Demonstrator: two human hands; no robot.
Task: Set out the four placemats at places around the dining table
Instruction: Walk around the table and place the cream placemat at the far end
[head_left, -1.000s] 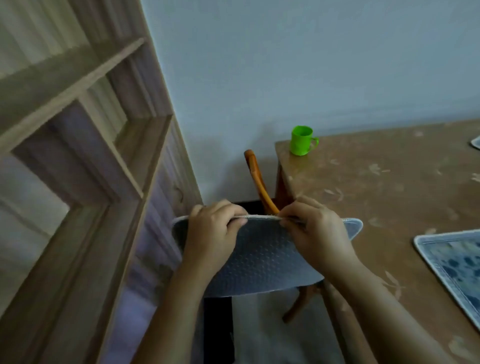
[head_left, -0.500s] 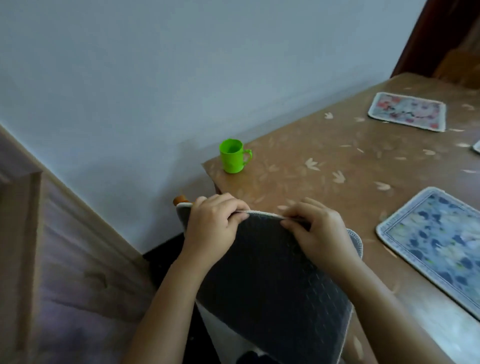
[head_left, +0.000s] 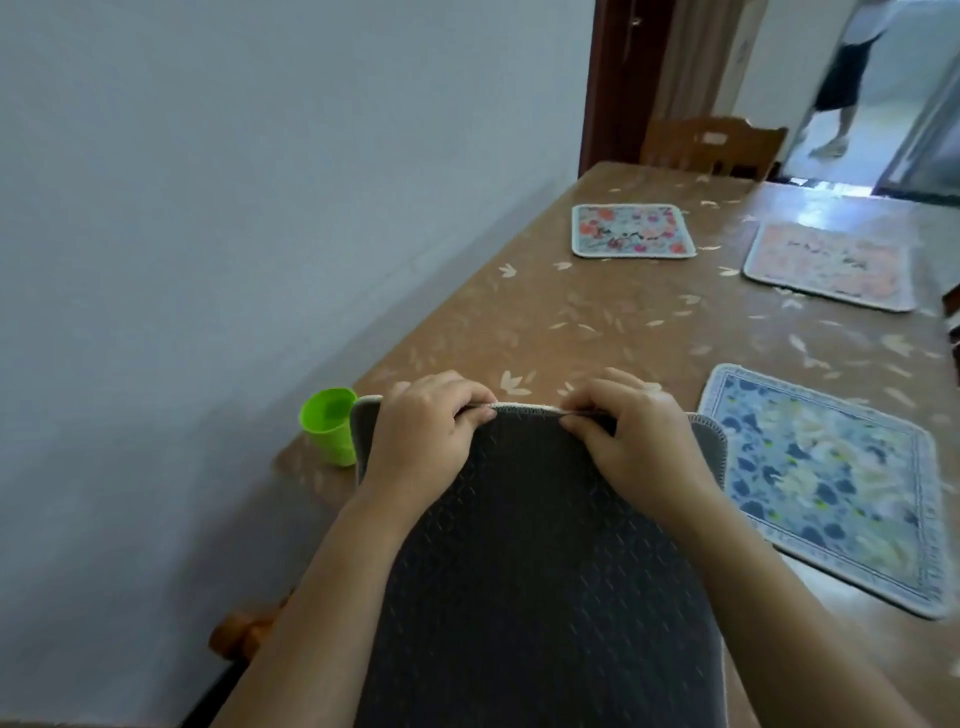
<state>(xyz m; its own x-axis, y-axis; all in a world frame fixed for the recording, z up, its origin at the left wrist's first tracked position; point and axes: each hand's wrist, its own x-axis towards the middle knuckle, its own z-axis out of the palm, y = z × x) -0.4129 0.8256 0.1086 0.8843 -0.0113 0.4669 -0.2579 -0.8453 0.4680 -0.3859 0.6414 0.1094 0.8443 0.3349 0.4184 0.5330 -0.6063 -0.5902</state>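
Far L: green cup (head_left: 330, 434) at tabletop (head_left: 597, 322) corner. My left hand (head_left: 423, 436) & right hand (head_left: 631, 441) each pinch top edge of grey-backed placemat (head_left: 530, 571), back facing me, over near-L end. Further back, floral placemat (head_left: 631, 230); blue placemat (head_left: 826, 483) just R; pink placemat (head_left: 831, 265) beyond.

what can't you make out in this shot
Head view:
- held placemat: far face turned away, only dark backing shows.
- green cup: right side hidden behind that mat.
- far pink placemat: print washed out by glare.
- table: near edge covered by mat and arms.
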